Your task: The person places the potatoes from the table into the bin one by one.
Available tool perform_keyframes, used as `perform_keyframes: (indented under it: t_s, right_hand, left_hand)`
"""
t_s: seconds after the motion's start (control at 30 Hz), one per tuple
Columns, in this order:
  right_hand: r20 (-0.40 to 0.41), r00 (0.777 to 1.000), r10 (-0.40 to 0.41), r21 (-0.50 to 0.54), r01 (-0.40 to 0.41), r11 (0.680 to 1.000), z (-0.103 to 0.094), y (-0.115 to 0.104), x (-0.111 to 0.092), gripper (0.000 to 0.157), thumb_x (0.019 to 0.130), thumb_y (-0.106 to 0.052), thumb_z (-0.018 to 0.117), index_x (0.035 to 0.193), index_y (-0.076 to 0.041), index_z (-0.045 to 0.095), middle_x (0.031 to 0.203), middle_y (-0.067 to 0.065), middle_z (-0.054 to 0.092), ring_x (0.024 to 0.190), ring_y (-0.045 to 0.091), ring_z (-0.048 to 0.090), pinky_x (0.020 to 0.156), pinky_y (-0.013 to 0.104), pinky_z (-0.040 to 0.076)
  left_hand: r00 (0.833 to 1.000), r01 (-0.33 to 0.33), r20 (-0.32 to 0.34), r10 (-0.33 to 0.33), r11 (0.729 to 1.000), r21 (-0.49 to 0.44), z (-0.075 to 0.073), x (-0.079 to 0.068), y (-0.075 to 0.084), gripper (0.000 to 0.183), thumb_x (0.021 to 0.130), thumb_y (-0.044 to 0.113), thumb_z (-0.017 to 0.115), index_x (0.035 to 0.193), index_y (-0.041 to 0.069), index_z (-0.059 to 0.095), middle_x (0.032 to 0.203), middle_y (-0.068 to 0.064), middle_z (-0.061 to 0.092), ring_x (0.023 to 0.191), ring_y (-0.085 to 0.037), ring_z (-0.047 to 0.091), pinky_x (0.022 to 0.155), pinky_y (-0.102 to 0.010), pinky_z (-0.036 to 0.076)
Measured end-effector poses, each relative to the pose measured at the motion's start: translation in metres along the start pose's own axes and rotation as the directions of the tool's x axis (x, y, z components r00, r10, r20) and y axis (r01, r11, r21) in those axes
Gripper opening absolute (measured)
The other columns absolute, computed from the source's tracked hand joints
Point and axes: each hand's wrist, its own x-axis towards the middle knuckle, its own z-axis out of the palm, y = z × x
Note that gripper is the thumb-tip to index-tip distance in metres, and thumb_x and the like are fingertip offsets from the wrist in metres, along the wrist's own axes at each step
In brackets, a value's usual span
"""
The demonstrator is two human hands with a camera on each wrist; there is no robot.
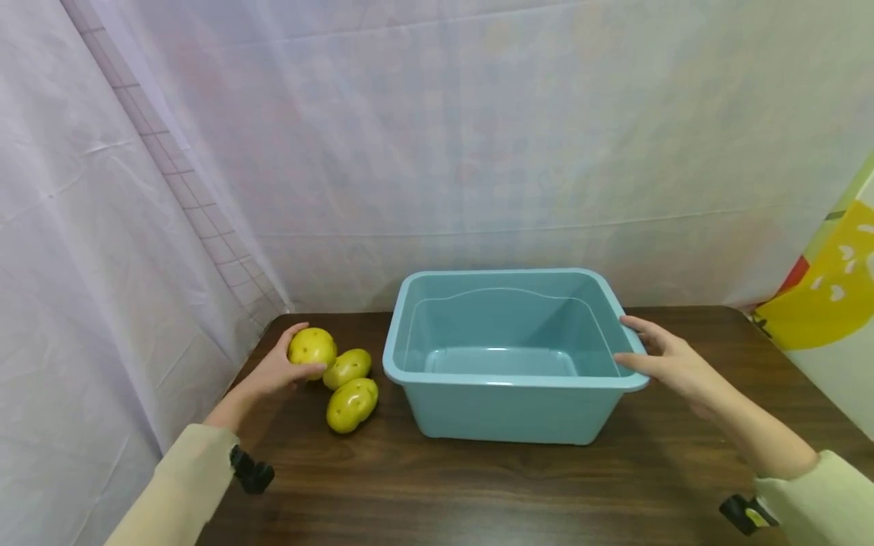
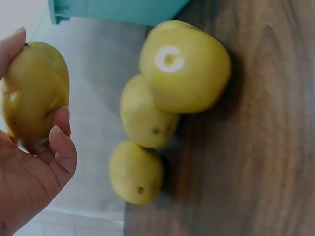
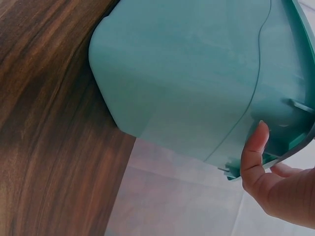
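My left hand (image 1: 280, 369) grips a yellow potato (image 1: 312, 346), fingers and thumb round its sides; the left wrist view shows this held potato (image 2: 37, 93) raised above the table. Two more potatoes (image 1: 351, 406) lie just right of the hand in the head view. In the left wrist view, three potatoes (image 2: 184, 69) rest in a row on the table, one hidden in the head view. A light blue plastic basin (image 1: 508, 409) stands upright with nothing in it. At its right end my right hand (image 1: 672, 364) holds the rim between thumb and fingers.
Everything stands on a dark brown wooden table (image 1: 478, 493). A pale curtain (image 1: 505, 136) hangs close behind the basin, and another white cloth (image 1: 75, 265) hangs along the left. A yellow printed picture (image 1: 833, 296) is at the right wall.
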Motion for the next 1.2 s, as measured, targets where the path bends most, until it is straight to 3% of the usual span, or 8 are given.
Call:
perform_keyframes:
  t_s: [0.23, 0.43, 0.6, 0.77, 0.97, 1.2]
  right_hand:
    - [-0.010, 1.000, -0.003, 0.007, 0.003, 1.000, -0.001, -0.002, -0.003, 0.071, 0.091, -0.028, 0.055, 0.144, 0.001, 0.017, 0.125, 0.033, 0.041, 0.102, 0.034, 0.048, 0.071, 0.035, 0.046]
    - [-0.004, 1.000, -0.002, 0.019, 0.002, 1.000, -0.001, -0.001, -0.002, 0.071, 0.092, -0.028, 0.054, 0.144, 0.000, 0.017, 0.125, 0.032, 0.041, 0.102, 0.034, 0.048, 0.070, 0.034, 0.046]
    - [0.002, 1.000, -0.004, 0.026, 0.004, 1.000, 0.000, 0.000, -0.002, 0.071, 0.092, -0.027, 0.054, 0.145, 0.000, 0.016, 0.126, 0.034, 0.040, 0.103, 0.033, 0.048, 0.070, 0.034, 0.046]
    - [-0.002, 1.000, -0.003, 0.032, 0.003, 0.999, 0.000, -0.001, -0.003, 0.071, 0.092, -0.028, 0.054, 0.145, 0.000, 0.016, 0.127, 0.033, 0.039, 0.104, 0.035, 0.047, 0.071, 0.035, 0.046]
    - [-0.002, 1.000, -0.003, 0.047, 0.003, 0.999, 0.000, -0.001, -0.004, 0.072, 0.092, -0.029, 0.054, 0.145, -0.001, 0.016, 0.128, 0.033, 0.039, 0.104, 0.035, 0.047, 0.071, 0.036, 0.046]
    - [-0.004, 1.000, 0.003, 0.034, -0.003, 0.999, 0.001, -0.001, -0.003, 0.072, 0.091, -0.030, 0.054, 0.145, -0.002, 0.016, 0.127, 0.032, 0.039, 0.104, 0.035, 0.046, 0.071, 0.035, 0.046]
  left_hand:
    - [0.997, -0.060, 0.052, 0.059, 0.998, 0.025, -0.005, 0.007, 0.024, 0.090, 0.081, 0.023, 0.066, 0.146, 0.010, 0.006, 0.116, -0.030, 0.040, 0.074, -0.021, 0.049, 0.055, -0.032, 0.044]
    - [0.996, -0.068, 0.068, 0.063, 0.995, 0.069, -0.008, 0.011, 0.039, 0.092, 0.079, 0.027, 0.067, 0.146, 0.012, 0.006, 0.117, -0.029, 0.041, 0.078, -0.022, 0.048, 0.059, -0.032, 0.043]
    - [0.995, -0.067, 0.083, 0.061, 0.996, 0.063, -0.011, 0.013, 0.052, 0.092, 0.079, 0.026, 0.067, 0.146, 0.014, 0.006, 0.117, -0.027, 0.041, 0.080, -0.023, 0.047, 0.059, -0.031, 0.043]
    - [0.990, -0.103, 0.100, 0.099, 0.994, 0.028, -0.013, 0.016, 0.065, 0.091, 0.080, 0.023, 0.066, 0.146, 0.016, 0.005, 0.120, -0.028, 0.038, 0.089, -0.026, 0.047, 0.066, -0.031, 0.044]
    - [0.989, -0.084, 0.114, 0.089, 0.995, -0.048, -0.012, 0.019, 0.076, 0.090, 0.080, 0.020, 0.066, 0.146, 0.019, 0.005, 0.126, -0.027, 0.036, 0.099, -0.029, 0.048, 0.074, -0.032, 0.047]
    - [0.992, -0.066, 0.105, 0.065, 0.998, 0.007, -0.011, 0.023, 0.089, 0.089, 0.080, 0.026, 0.066, 0.146, 0.021, 0.007, 0.123, -0.025, 0.037, 0.087, -0.025, 0.048, 0.067, -0.032, 0.045]
